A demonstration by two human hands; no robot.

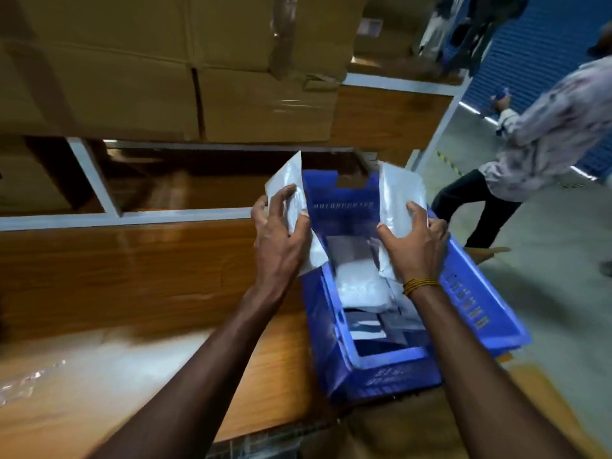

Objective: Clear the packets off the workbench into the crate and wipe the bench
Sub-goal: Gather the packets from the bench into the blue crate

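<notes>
A blue plastic crate (477, 303) stands at the right end of the wooden workbench (132, 279), with several white and dark packets inside it (361, 286). My left hand (281, 233) grips a white packet (288, 183) over the crate's left rim. My right hand (417, 240) grips another white packet (400, 193) above the crate's right side. Both packets stand nearly upright. A clear plastic packet (29, 382) lies blurred on the bench at the far left.
Large cardboard boxes (165, 67) fill the shelf above the bench. A white metal frame (92, 183) borders the dark shelf opening behind. A person in a pale patterned shirt (546, 127) stands on the grey floor to the right, near a blue shutter (536, 44).
</notes>
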